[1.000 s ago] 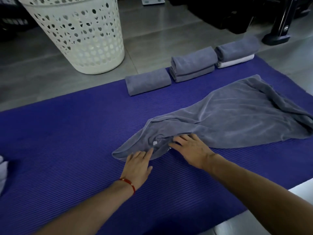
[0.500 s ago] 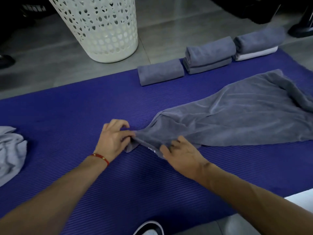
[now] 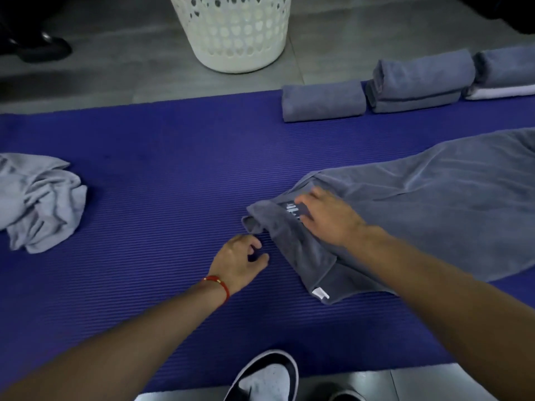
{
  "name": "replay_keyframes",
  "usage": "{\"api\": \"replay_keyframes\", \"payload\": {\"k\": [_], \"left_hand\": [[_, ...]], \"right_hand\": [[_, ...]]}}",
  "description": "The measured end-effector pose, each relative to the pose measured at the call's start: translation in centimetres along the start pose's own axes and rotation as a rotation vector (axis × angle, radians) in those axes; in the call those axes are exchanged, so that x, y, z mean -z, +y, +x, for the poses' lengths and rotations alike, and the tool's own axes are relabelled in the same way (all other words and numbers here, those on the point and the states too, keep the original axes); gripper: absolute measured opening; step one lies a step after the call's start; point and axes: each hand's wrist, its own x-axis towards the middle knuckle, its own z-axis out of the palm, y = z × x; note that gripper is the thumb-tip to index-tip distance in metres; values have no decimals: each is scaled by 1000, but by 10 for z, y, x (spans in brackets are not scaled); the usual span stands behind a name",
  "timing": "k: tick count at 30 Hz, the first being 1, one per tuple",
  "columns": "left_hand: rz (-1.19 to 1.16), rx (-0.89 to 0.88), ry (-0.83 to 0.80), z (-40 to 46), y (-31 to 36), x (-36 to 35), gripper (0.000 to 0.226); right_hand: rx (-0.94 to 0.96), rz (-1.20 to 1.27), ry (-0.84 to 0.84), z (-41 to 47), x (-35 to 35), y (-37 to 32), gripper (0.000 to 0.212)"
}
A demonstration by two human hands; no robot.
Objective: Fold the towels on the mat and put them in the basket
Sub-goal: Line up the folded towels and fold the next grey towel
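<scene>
Clearly the grey towel (image 3: 419, 215) on the mat (image 3: 162, 175) is soft, light and floppy. The right hand (image 3: 327, 218) presses flat on its folded end; the left hand (image 3: 240, 259), loosely curled, holds nothing. Best pinched at corners.

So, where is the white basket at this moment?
In the head view the white basket stands on the grey floor at top centre, just beyond the far edge of the purple mat, left of the row of folded towels.
</scene>
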Motion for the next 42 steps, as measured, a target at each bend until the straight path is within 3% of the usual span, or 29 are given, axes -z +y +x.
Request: {"api": "replay_keyframes", "payload": {"k": [3,6,8,10,12,14,16,20,24,26,27,30,32,34,39,42], "left_hand": [[-60,46,-29,-7,21,-16,37],[-131,79,-100,-10,34,-18,48],[-274,181,-110,-14,41,-13,49],[-594,376,-75,-16,44,-6,44],[-879,564,-112,-21,38,-3,46],[-949,633,-212,-28,26,-4,38],[-888,662,-282,-35,17,-10,36],[-406,505,-306,-47,15,-22,44],[-232,336,-328,-65,11,-19,23],[-257,335,-317,-72,2,-15,15],[-301,361,-295,-75,-2,-12,23],[-438,474,-269,-77,-14,1,38],[-536,530,-261,-76,-26,8,27],[-600,550,-216,-76,-34,16,10],[-819,583,-102,-73,-58,29,12],[-783,609,30,-70,-76,40,22]], "right_hand": [[-139,-84,-189,25,-13,-30,54],[-199,-238,-278,15,-34,-46,45],[-113,-159,-233,0,-29,-45,40],[73,157,-268,-18,-20,-43,28],[249,399,-535,-39,-4,-51,27],[312,405,-730,-45,5,-54,27],[359,279,-603,-25,14,-48,19],[348,-192,-228,51,28,-45,26],[410,-371,-315,96,3,-59,45],[412,-417,-280,104,-14,-69,27],[393,-396,-225,110,-17,-74,18],[293,-230,4,138,3,-86,19],[331,-122,88,163,31,-94,18],[390,-151,79,189,59,-99,15],[333,-194,110,244,73,-111,14],[275,-72,160,261,53,-129,16]]}}
